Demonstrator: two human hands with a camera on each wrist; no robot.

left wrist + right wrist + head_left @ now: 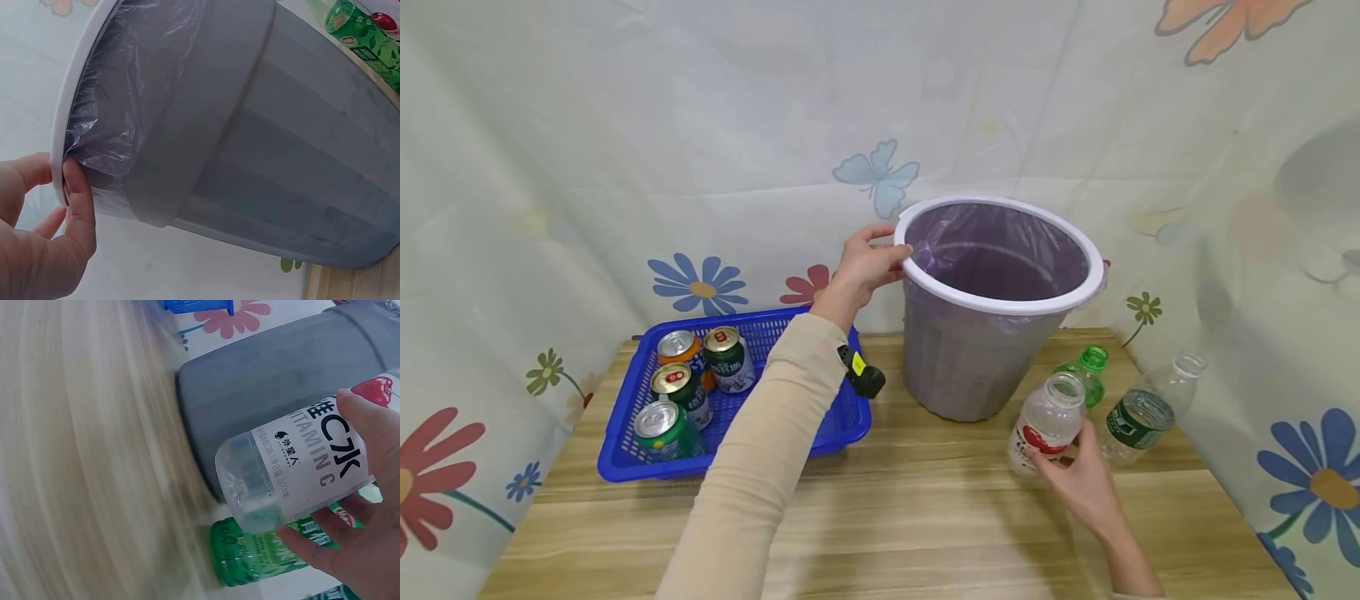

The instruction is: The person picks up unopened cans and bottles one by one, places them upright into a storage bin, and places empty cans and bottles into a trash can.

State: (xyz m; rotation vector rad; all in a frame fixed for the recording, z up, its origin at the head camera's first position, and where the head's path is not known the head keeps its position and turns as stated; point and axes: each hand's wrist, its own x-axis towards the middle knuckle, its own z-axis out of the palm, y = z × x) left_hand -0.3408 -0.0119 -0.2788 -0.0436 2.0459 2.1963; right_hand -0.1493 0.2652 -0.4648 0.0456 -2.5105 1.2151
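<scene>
A grey trash bin (977, 358) with a white rim and a thin purple liner bag (119, 106) stands on the wooden table. My left hand (868, 262) pinches the left side of its rim, thumb and fingers on either side of the edge. In my right hand (1078, 479) is a clear, capless plastic bottle (1047, 421), gripped around its white label with a red picture. That bottle's base shows in the right wrist view, close over the table. Just behind it is a green plastic bottle (1092, 371), partly hidden. To the right stands another clear bottle (1142, 421) with a dark green label.
A blue plastic basket (617, 433) sits at the left, holding several drink cans such as a green one (666, 433). My left forearm (775, 425) reaches across its right part. Flower-printed curtains (760, 150) enclose the table (910, 533) at the back and sides.
</scene>
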